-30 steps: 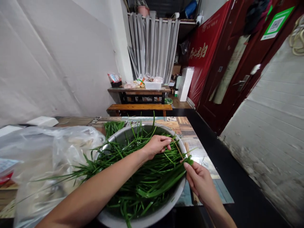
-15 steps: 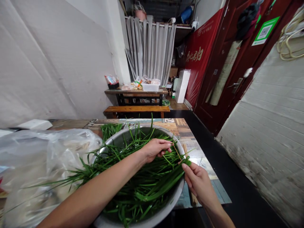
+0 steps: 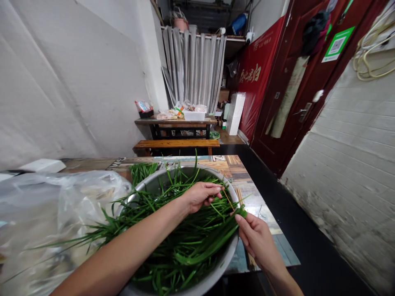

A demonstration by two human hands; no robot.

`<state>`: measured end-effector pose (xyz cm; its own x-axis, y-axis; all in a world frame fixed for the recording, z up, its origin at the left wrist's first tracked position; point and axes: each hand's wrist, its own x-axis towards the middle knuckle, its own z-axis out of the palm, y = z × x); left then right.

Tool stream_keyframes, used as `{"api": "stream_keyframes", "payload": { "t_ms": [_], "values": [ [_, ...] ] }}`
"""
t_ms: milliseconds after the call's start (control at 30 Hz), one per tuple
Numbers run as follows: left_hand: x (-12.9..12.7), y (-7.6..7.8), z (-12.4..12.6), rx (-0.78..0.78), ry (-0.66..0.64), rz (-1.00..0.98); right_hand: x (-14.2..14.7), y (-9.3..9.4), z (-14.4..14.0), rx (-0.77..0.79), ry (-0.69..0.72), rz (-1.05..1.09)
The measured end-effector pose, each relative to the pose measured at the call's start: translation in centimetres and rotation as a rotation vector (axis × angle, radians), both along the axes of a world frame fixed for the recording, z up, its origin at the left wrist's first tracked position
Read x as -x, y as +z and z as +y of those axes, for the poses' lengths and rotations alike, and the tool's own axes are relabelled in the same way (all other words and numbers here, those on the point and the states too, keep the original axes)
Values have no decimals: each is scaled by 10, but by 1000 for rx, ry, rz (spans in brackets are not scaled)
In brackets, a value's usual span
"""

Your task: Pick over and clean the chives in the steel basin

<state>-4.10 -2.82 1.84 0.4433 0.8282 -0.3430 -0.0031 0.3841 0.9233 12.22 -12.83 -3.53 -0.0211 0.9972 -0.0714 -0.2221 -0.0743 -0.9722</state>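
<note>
A wide metal basin [image 3: 226, 263] heaped with long green chives [image 3: 160, 230] stands in front of me. Over its far right part, my left hand [image 3: 203, 196] pinches one end of a thin bamboo skewer [image 3: 228, 199]. The skewer slants down to the gathered ends of a flat bunch of chives [image 3: 212, 242]. Thumb and fingers of my right hand [image 3: 254, 234] close on that bunch at the basin's right rim. Whether the skewer's tip is inside the chives is hard to make out. More bamboo skewers [image 3: 251, 261] lie on the table beside the basin, partly behind my right hand.
A clear plastic bag [image 3: 89, 193] spreads over the patterned table [image 3: 280, 246] left of the basin. Behind the basin lies a small pile of chives [image 3: 142, 172]. Farther off are a wooden bench [image 3: 177, 143] and a table holding a white tub [image 3: 195, 115].
The view has shifted slightly. Both hands keep almost the same pose, with the skewer and the chive bunch still held between them.
</note>
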Motion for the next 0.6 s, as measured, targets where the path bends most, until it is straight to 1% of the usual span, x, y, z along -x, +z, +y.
{"api": "stream_keyframes", "payload": {
  "t_ms": [200, 333, 500, 600],
  "values": [
    [0, 3, 0, 44, -7, -19, -1, 1, 1, 1, 15, 5],
    [0, 2, 1, 73, -16, -52, 0, 2, 1, -2, 11, 3],
    [0, 0, 1, 76, 3, -79, 1, 4, 1, -13, 1, 23],
    [-1, 1, 1, 76, -9, -76, 1, 4, 1, -20, -1, 26]
  ]
}}
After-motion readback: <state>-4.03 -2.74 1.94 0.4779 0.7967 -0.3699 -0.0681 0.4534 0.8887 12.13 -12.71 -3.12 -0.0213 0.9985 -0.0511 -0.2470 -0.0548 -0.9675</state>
